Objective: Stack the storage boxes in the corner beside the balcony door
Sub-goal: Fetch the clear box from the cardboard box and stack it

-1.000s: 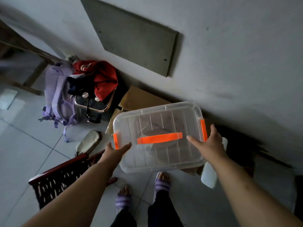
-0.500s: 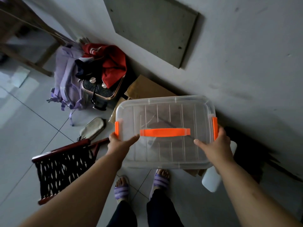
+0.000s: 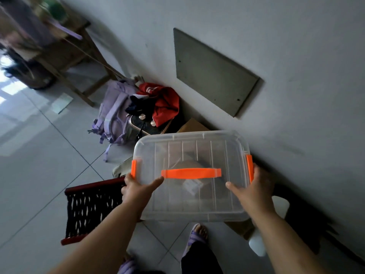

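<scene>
I hold a clear plastic storage box (image 3: 189, 151) with an orange lid handle and orange side clips at waist height above the floor, its lid level. My left hand (image 3: 136, 191) grips the box's left end just below the clip, thumb on the lid. My right hand (image 3: 254, 190) grips the right end the same way. Some small items show dimly through the lid. No other storage box and no balcony door can be made out.
A dark red mesh basket (image 3: 88, 208) stands on the tiled floor at my left. A purple backpack (image 3: 114, 113), red cloth (image 3: 166, 103) and cardboard (image 3: 192, 125) lie along the grey wall. A wooden table leg (image 3: 87, 56) is far left; a white bottle (image 3: 258, 246) sits near my feet.
The box has stayed in both hands while the view swung up and left, bringing the wooden table and bright floor at far left into sight. My grip is unchanged.
</scene>
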`<state>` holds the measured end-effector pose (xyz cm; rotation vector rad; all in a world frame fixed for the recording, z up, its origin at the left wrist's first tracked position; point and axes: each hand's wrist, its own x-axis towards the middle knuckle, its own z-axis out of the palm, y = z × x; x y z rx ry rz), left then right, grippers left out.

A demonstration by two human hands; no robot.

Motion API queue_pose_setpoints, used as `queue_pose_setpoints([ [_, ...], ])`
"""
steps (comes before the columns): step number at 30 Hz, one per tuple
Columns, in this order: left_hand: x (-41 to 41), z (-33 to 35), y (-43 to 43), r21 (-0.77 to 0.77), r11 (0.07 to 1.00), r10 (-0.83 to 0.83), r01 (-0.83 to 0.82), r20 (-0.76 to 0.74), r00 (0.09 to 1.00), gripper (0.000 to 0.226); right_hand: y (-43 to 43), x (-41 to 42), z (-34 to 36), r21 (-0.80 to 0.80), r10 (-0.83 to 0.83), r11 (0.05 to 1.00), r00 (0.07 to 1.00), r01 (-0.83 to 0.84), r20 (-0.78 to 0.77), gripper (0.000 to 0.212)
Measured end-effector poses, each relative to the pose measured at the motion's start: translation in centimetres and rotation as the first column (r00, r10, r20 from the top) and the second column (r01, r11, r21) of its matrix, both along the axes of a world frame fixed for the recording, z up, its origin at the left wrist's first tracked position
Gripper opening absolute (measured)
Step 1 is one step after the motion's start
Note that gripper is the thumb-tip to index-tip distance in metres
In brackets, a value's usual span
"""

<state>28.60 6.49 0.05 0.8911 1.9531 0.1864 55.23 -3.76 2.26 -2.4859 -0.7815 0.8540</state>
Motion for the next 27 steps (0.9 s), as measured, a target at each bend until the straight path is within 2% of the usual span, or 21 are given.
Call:
queue_pose_setpoints([
  [3,-4.8,2.2,-0.4,0.026,0.998,0.059,-0.059,0.001,0.998,0.115,1.3,-4.5,2.3,0.000,0.080,0.997,0.996,-0.080,0.025,0.103],
  [7,-12.9,4.3,-1.3,0.067,0.986,0.155,-0.155,0.003,0.988,0.116,3.0,-11.7,4.1,0.023,0.133,0.991,0.989,-0.132,-0.059,0.106],
  [14,-32.0,7.0,-4.3,0.160,0.949,0.278,-0.270,-0.030,0.960,0.110,4.4,-30.2,6.0,0.119,0.297,0.951,0.952,-0.287,-0.075,0.103],
  [21,-50.3,10.2,-8.3,0.192,0.900,0.415,-0.390,-0.108,0.904,0.113,4.7,-49.6,6.7,0.179,0.447,0.889,0.882,-0.421,-0.146,0.106],
  [27,-62.1,12.2,-10.1,0.247,0.844,0.520,-0.475,-0.166,0.838,0.112,7.1,-62.2,8.9,0.188,0.594,0.799,0.797,-0.571,-0.107,0.102],
])
